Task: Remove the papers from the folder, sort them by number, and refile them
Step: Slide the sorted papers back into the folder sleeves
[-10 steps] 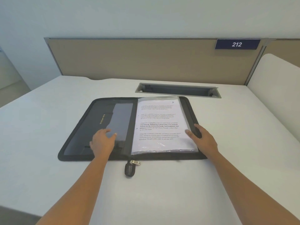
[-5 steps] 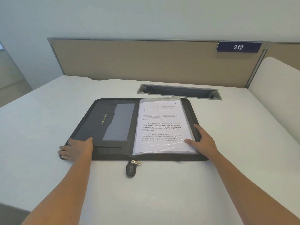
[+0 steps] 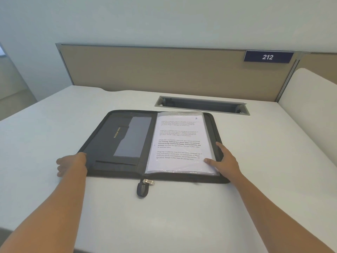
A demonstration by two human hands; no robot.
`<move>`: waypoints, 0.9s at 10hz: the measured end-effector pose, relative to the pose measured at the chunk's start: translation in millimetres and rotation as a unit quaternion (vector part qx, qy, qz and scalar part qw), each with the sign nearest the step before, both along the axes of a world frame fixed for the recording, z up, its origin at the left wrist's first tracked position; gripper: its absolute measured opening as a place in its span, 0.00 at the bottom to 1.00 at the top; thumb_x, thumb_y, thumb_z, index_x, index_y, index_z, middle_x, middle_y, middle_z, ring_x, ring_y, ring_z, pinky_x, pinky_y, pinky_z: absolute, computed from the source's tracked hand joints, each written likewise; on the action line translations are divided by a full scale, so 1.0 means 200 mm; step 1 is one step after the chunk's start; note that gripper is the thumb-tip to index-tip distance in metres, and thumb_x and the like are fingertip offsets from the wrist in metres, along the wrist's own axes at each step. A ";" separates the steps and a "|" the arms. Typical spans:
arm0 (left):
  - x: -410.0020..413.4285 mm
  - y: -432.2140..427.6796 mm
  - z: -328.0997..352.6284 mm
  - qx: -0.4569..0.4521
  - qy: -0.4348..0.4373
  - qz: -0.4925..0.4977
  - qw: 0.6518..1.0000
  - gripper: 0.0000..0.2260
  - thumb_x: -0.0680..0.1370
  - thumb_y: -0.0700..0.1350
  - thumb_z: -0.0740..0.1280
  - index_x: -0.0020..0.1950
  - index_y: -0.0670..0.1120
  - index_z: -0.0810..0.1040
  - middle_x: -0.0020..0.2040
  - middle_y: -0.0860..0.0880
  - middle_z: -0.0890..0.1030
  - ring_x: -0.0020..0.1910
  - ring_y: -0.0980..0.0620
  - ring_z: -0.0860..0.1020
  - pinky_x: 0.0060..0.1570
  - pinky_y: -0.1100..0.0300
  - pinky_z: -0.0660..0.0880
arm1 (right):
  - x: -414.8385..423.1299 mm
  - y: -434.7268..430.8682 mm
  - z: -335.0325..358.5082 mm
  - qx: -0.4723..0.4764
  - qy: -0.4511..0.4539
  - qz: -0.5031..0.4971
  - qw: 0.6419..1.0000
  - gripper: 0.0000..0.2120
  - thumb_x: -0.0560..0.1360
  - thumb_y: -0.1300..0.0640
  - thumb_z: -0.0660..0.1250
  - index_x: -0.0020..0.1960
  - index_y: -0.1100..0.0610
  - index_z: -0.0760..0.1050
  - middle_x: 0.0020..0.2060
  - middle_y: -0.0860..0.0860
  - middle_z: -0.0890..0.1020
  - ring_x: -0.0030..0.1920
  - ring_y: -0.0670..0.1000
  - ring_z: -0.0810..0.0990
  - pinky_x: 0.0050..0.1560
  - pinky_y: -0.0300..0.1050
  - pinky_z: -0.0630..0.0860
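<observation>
A black zip folder (image 3: 109,141) lies open flat on the white desk. Its right half carries a stack of printed papers in clear sleeves (image 3: 179,143); the top sheet has a handwritten number at its upper right corner. My left hand (image 3: 70,164) rests at the folder's near left corner, its fingers on the desk beside the edge. My right hand (image 3: 223,159) lies on the folder's right edge, thumb spread, with fingertips touching the lower right corner of the top sleeve. Neither hand grips anything.
The folder's zip pull (image 3: 144,188) hangs out onto the white desk (image 3: 182,216) at the near middle. A grey cable slot (image 3: 201,105) is sunk into the desk behind the folder. A beige partition (image 3: 164,70) with a "212" sign (image 3: 268,56) closes the back.
My left hand slid from the folder's inner left panel out to its near left corner, partly onto the desk. My right hand stayed at the right edge.
</observation>
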State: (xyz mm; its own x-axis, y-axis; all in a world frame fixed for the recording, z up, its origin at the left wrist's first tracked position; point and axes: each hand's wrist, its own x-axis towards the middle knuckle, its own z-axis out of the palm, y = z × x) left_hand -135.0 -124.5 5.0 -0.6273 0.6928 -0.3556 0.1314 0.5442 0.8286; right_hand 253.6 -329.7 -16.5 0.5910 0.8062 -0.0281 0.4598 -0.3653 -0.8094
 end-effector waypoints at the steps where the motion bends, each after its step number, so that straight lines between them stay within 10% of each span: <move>1: -0.10 0.05 0.03 0.056 -0.215 0.036 0.974 0.03 0.78 0.37 0.62 0.50 0.43 0.71 0.55 0.38 0.77 0.42 0.45 0.71 0.30 0.73 0.69 | 0.00 0.00 0.00 0.000 0.003 -0.003 1.000 0.40 0.69 0.51 0.75 0.75 0.50 0.58 0.73 0.49 0.63 0.72 0.52 0.62 0.69 0.48 0.62; 3: -0.19 0.05 0.15 0.116 -0.278 0.054 0.952 0.06 0.76 0.37 0.65 0.43 0.47 0.76 0.30 0.52 0.77 0.30 0.55 0.73 0.36 0.66 0.70 | -0.04 0.01 0.01 0.007 0.016 -0.010 1.000 0.40 0.69 0.51 0.75 0.75 0.51 0.59 0.73 0.49 0.64 0.72 0.53 0.62 0.68 0.49 0.62; 6: 0.04 -0.02 0.56 0.270 -0.340 -0.055 0.899 0.07 0.74 0.38 0.70 0.39 0.45 0.73 0.38 0.48 0.78 0.33 0.53 0.78 0.34 0.59 0.79 | -0.09 0.04 0.01 0.014 0.045 -0.008 0.999 0.35 0.71 0.54 0.73 0.73 0.53 0.62 0.72 0.51 0.64 0.72 0.53 0.63 0.68 0.47 0.61; 8: 0.33 -0.22 0.75 0.355 -0.315 -0.159 0.866 0.05 0.73 0.40 0.72 0.38 0.46 0.79 0.30 0.54 0.80 0.31 0.58 0.78 0.35 0.65 0.77 | -0.19 0.13 0.15 -0.098 -0.149 -0.051 0.983 0.23 0.74 0.45 0.66 0.67 0.50 0.70 0.72 0.49 0.65 0.74 0.53 0.59 0.71 0.61 0.54; 9: 0.49 -0.33 0.76 0.383 -0.259 -0.257 0.849 0.03 0.74 0.42 0.70 0.44 0.43 0.81 0.35 0.52 0.81 0.37 0.56 0.78 0.43 0.60 0.77 | -0.30 0.18 0.31 0.032 -0.098 0.019 0.995 0.20 0.75 0.46 0.66 0.64 0.52 0.73 0.70 0.49 0.69 0.70 0.51 0.66 0.69 0.51 0.62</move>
